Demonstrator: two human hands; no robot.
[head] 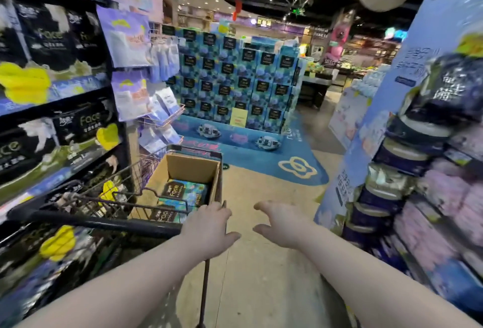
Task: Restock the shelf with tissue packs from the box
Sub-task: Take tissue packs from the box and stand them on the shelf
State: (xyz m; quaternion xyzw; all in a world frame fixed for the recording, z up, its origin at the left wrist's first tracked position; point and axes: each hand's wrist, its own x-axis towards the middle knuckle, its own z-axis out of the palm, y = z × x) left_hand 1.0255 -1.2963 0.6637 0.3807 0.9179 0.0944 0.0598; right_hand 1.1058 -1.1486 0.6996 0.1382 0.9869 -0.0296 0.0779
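- An open brown cardboard box is sitting in the wire basket of a dark metal shopping trolley, pushed up against the basket's right side.
- Blue-green tissue packs with black "Face" labels are lying flat in the bottom of the box, and most of the box above them is bare cardboard.
- My left hand is resting palm down at the right rear corner of the trolley, fingers curled loosely over the top rail; I cannot tell whether it is gripping.
- My right hand is hovering just right of the trolley, fingers spread and curved, grasping nothing.
- A black shelf of dark "Face" tissue packs is running along my left.
- Stacked packs on a blue display are standing on my right, blurred.
- A beige shop floor is stretching ahead towards a wall of blue boxes.
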